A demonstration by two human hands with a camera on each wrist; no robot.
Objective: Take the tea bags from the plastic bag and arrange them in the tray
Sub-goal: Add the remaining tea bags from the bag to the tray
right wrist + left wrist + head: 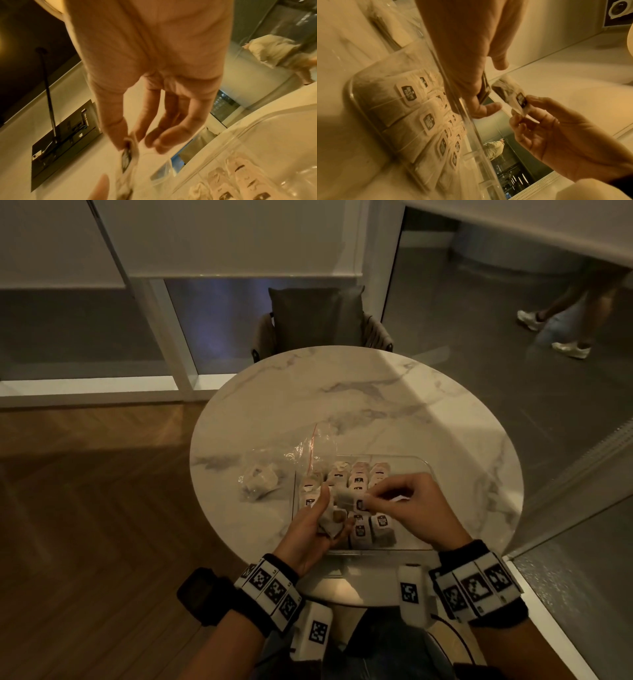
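Both hands were up over the near-left part of the tray, pretty much working together. The left hand [317, 523] had its fingers curled around a small clump of tea bags [331, 519], thumb pointing up, while the right hand [416, 505] was pinching the paper tag end of a single tea bag [516, 96] between thumb and fingertips, the rest of its fingers loosely bent. From the left wrist view you could see that one bag stretched between the two hands, just above the tray rim. The clear tray [432, 474] sat on the near right part of the round marble counter [342, 392], and it was already mostly packed with rows of tea bags [359, 477] lying with their dark printed tags facing up, the rows touching each other. Just left of the tray, partly draped against its far-left corner, was the crumpled clear plastic bag [291, 453] with a red strip along its opening, and a few more tea bags [260, 481] were bunched up in its left end. Beyond the counter stood a chair with a dark cushion [317, 316], and someone's legs in white sneakers [548, 333] were over on the grey floor at far right.
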